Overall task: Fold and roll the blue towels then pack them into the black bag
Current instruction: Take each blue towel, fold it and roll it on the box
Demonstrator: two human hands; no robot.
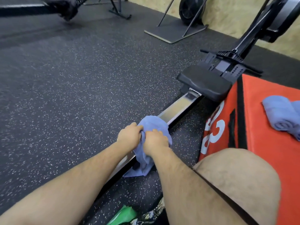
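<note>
Left grip (129, 135), right grip (155, 141) clutch blue towel (155, 123) | over rower rail (178, 106)

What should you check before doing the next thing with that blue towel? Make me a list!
1. Both hands hold the towel: ok, the left hand and right hand grip it.
2. Towel neatly rolled: not ok, it is bunched and one end hangs loose.
3. Loose end clear of the rail: not ok, it drapes across it.
4. Finished rolled towels lie safe on the red box: ok.
5. Bag close by and open: cannot tell, none shows plainly.
</note>
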